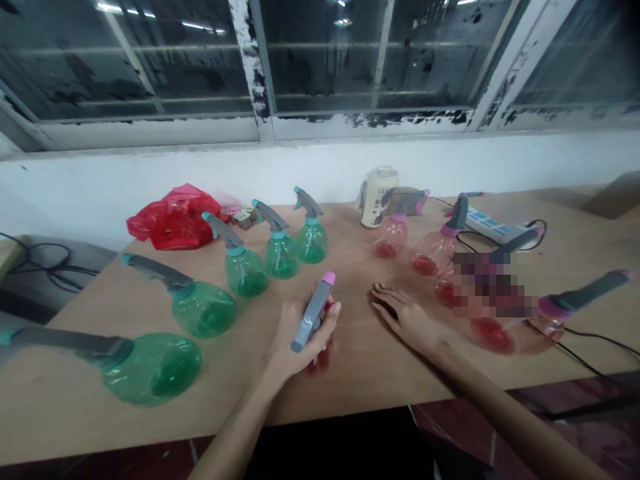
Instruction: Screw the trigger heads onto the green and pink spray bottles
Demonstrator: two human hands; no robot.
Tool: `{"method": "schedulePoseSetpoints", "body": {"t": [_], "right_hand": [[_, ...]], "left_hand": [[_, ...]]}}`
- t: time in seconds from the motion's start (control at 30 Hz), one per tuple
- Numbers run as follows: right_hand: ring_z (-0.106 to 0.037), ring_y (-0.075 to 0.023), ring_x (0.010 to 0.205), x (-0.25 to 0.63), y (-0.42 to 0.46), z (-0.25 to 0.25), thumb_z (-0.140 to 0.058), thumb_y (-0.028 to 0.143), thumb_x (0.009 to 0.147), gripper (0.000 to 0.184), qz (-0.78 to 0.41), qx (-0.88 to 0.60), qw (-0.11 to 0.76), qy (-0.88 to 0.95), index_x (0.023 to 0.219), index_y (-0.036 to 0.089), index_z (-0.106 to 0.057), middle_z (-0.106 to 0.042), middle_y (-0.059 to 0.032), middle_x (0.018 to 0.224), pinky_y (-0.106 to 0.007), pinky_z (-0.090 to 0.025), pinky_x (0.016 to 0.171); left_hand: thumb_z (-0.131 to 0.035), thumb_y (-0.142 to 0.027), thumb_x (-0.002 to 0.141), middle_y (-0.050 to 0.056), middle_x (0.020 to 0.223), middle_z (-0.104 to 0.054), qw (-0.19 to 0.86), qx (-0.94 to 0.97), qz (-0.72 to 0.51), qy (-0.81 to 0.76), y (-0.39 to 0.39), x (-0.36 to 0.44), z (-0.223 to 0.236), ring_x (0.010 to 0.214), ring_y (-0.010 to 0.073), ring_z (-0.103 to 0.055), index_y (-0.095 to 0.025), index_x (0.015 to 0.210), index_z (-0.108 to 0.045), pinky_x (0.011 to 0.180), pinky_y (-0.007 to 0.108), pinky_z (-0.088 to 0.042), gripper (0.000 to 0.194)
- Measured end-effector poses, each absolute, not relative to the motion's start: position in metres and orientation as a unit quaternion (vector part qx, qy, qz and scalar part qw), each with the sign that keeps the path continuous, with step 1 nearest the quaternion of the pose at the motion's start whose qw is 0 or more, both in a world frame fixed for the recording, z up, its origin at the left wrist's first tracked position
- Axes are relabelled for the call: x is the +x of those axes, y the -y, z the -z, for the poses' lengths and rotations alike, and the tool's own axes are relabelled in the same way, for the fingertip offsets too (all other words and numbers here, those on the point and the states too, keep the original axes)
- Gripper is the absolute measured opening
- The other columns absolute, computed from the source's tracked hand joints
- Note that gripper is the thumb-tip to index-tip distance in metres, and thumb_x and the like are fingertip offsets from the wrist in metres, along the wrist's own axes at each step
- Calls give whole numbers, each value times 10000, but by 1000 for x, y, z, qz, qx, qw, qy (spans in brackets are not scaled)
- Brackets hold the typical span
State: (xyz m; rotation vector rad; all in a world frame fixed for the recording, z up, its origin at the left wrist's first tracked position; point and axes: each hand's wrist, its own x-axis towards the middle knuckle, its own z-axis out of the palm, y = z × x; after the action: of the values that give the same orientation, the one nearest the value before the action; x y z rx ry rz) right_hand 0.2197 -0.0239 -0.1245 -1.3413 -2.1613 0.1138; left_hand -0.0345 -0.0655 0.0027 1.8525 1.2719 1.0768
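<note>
My left hand [295, 333] is wrapped round a pink spray bottle with a grey and pink trigger head [314, 312]; most of the bottle's body is hidden by my fingers. Flat on the table, my right hand [407, 317] rests with its fingers stretched out and holds nothing. To the left stands a row of several green spray bottles, the nearest green bottle [150, 370] at the front left and the farthest green bottle [313, 241] towards the wall. Several pink spray bottles are lined up beyond my right hand, among them a pink bottle [390, 239] at the back.
A wooden table [225, 400] carries everything. At its back lie a crumpled red plastic bag [177, 217] and a pale can [379, 197]. A white power strip [495, 223] with black cables is at the right. Behind is a white wall [280, 170] under windows.
</note>
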Motion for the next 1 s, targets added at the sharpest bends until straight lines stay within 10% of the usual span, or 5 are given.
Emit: {"method": "schedulePoseSetpoints", "body": {"t": [0.37, 1.0], "right_hand": [[-569, -261, 1261, 209, -9, 123, -410, 255, 976, 361, -53, -462, 291, 836, 1218, 166, -662, -652, -132, 1292, -491, -447, 1091], [-586, -267, 1231, 204, -75, 129, -456, 257, 956, 334, -79, -477, 329, 811, 1213, 161, -646, -649, -148, 1287, -460, -466, 1052]], "left_hand": [[-576, -279, 880, 78, 1130, -715, 294, 701, -464, -455, 50, -20, 12, 878, 200, -715, -228, 1158, -624, 816, 345, -551, 287], [-568, -188, 860, 63, 1092, -728, 277, 736, -489, -378, -31, 20, 17, 1028, 211, -685, -202, 1075, -637, 925, 338, -512, 226]]}}
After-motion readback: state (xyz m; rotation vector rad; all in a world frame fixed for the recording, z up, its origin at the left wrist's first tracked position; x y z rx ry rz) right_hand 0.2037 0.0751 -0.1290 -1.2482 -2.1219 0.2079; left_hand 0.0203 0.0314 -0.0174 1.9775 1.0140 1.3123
